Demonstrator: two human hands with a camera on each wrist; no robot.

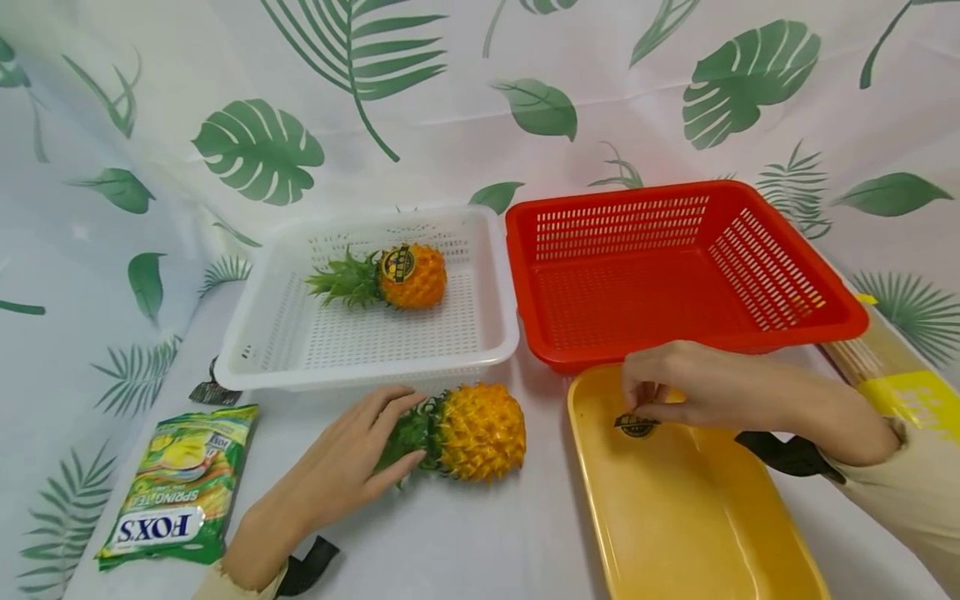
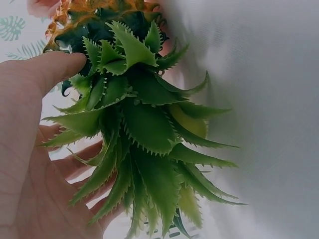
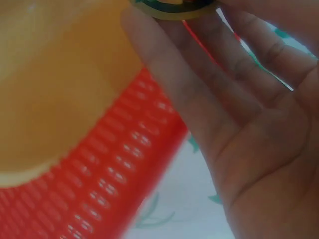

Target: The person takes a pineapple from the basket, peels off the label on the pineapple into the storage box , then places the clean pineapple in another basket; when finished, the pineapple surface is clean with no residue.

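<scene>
My left hand point(image 1: 345, 458) holds a small pineapple point(image 1: 482, 433) by its leafy crown, thumb on one side and fingers on the other. The fruit lies on its side on the white tabletop, its orange knobbly body pointing right. In the left wrist view the spiky green crown point(image 2: 149, 124) fills the palm, and the thumb reaches the base of the leaves. Between thumb and fingertips my right hand point(image 1: 686, 387) pinches a black and gold sticker point(image 1: 636, 426), over the far end of a yellow tray point(image 1: 697, 508). Only the sticker's lower edge shows in the right wrist view.
A white basket point(image 1: 360, 379) at the back left holds another pineapple point(image 1: 422, 279) with a black and gold sticker. Beside it stands a red basket point(image 1: 637, 292). A green Fox's candy bag point(image 1: 180, 483) lies at left. A yellow-labelled pack point(image 1: 900, 392) lies at far right.
</scene>
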